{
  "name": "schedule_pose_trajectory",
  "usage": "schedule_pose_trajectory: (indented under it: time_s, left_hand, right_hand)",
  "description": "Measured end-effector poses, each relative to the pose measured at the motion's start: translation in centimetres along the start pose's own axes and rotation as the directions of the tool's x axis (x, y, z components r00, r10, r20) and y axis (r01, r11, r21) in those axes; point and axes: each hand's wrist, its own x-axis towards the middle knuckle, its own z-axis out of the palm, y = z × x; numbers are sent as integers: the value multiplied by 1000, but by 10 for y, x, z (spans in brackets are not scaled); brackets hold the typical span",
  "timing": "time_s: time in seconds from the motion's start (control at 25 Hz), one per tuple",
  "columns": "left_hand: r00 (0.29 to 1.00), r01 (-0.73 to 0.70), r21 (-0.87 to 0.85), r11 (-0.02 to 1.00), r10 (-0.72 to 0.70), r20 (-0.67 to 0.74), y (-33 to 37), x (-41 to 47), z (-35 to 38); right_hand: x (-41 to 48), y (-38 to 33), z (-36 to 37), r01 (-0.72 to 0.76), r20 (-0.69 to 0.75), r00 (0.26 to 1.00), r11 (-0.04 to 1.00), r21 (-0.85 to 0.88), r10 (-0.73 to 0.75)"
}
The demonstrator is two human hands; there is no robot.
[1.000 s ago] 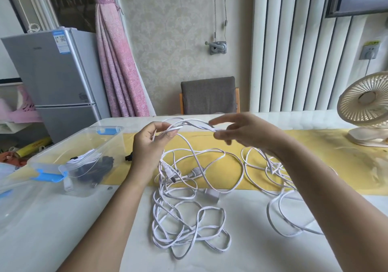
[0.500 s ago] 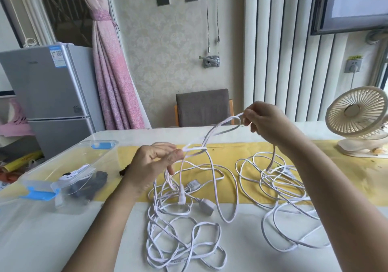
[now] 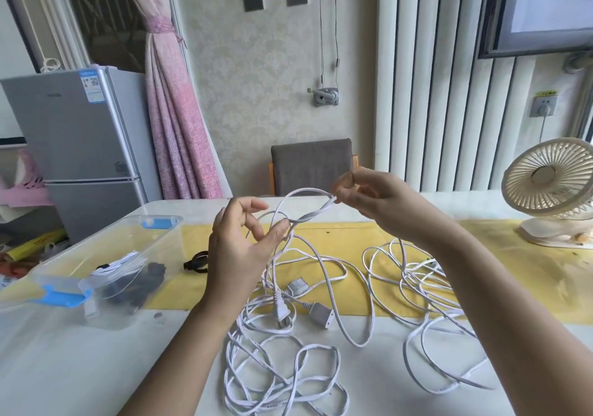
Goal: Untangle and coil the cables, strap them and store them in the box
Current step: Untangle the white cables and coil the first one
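Untangling step: right hand (image 3: 378, 200) pinches thin white flat cable (image 3: 308, 216) mid-frame, left hand (image 3: 240, 242) pinches its loop; next, probably pull apart.

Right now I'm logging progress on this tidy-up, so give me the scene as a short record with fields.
left hand: holds a raised loop of white cable
right hand: pinches the same cable, higher up
left pile: tangled on the table, plug in it
right pile: tangled, no strap
strap: black, on the yellow mat near the box
box: clear, dark items inside
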Motion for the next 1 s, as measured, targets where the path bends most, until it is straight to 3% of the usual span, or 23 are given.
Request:
schedule_pose_trajectory:
  time_s: [0.04,0.12,0.2,0.28,0.36,0.4,0.48,0.52,0.56,0.6,0.72,0.8,0.88,0.92,1.0]
  left_hand:
    - [1000,15,-90,996,-13,12,0,1,-1]
    - [979,174,-314,933,-130,157,1,4,-1]
    - [935,276,-271,922,-192,298,-1,5,1]
    - [929,278,-185,943,-215,300,2,3,4]
    - [926,374,-379,847,-315,210,11,4,4]
    - [894,443,-554,705,-397,209,11,7,0]
    - [832,502,-838,216,-385,399,5,15,-13]
    - [788,567,-823,-32,-267,554,4,18,-22]
    - [735,646,-737,-199,-99,671,4,20,-28]
    - [715,674,-690,-262,0,699,-1,22,-30]
    - [724,657,-723,-214,-88,685,-14,22,-40]
    - [773,574,-781,-247,-151,616,-15,27,-45]
    - [800,466,-857,-222,-309,515,-19,31,-45]
    - [799,460,-853,-248,-303,519,-25,33,-46]
    - [758,577,-727,-372,-88,646,-35,35,-46]
  right_hand:
    - [-1,-1,1,15,10,1000,1000,4,-15]
    - [-2,-3,6,58,37,998,998,15,-59]
    - [-3,-5,11,93,44,995,996,-10,-93]
    - [-2,-5,15,119,15,993,990,-78,-118]
    - [-2,-3,16,136,-55,988,977,-165,-147]
    - [-1,0,15,142,-92,982,964,-223,-166]
    - [2,5,8,157,-152,964,926,-344,-220]
    - [2,8,2,151,-183,954,905,-398,-239]
    - [3,12,-4,121,-226,943,886,-447,-243]
    - [4,15,-11,69,-282,931,872,-484,-230]
    - [3,24,-30,-98,-490,853,866,-490,-181]
    - [2,26,-44,-186,-655,738,885,-428,-162]
    - [-2,25,-59,-241,-752,644,895,-375,-141]
    - [-4,29,-64,-291,-759,644,887,-358,-95]
    - [-5,42,-66,-439,-682,728,810,-390,66]
